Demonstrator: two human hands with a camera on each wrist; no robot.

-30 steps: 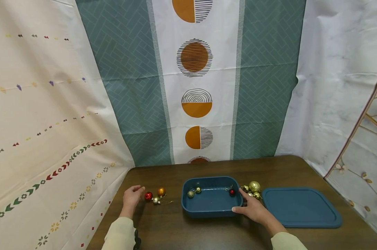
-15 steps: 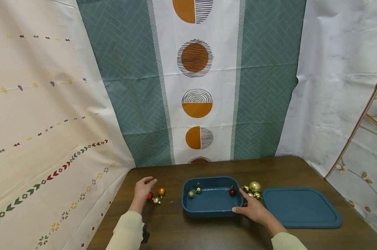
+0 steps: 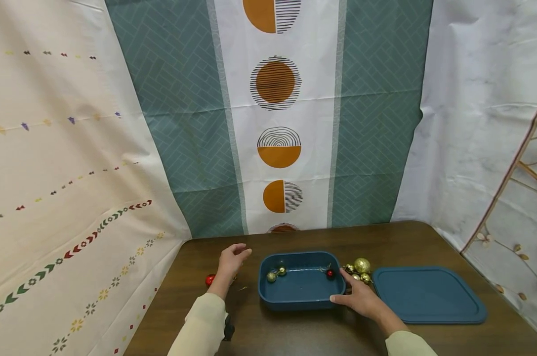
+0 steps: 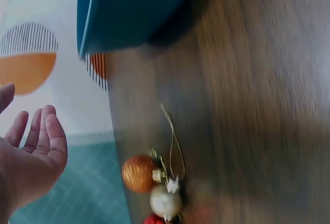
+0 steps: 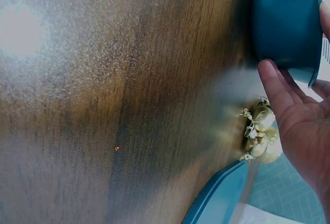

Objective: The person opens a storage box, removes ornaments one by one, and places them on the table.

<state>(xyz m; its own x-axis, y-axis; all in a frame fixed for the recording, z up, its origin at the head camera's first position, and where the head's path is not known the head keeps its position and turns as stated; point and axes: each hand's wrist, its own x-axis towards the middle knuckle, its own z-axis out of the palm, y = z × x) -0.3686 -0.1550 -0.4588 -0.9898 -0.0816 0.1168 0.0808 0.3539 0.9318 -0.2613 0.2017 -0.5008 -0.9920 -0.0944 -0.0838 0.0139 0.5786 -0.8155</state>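
My left hand (image 3: 231, 261) hovers left of a blue rectangular box (image 3: 297, 305), its fingers loosely extended and nothing visible in them. Below that arm lies a red Christmas bauble (image 3: 210, 279). An orange bauble (image 4: 138, 173) and a pale silvery bauble (image 4: 166, 202) with a string loop show in the left wrist view; the arm mostly hides them in the head view. My right hand (image 3: 360, 297) grips the box's right end, thumb at the near corner and fingers along the end wall. Inside the box sit two small gold baubles (image 3: 271, 277) and a dark red bauble (image 3: 330, 273).
Several gold baubles (image 3: 362, 265) cluster just beyond the right hand, against the box's right side. A blue lid (image 3: 428, 295) lies flat at the right of the brown wooden table (image 3: 286, 336). Patterned cloths (image 3: 290, 113) hang behind and at the sides.
The left hand has moved right and slightly away, from beside the red bauble, past the small group toward the box. The right hand and the box have stayed in place.
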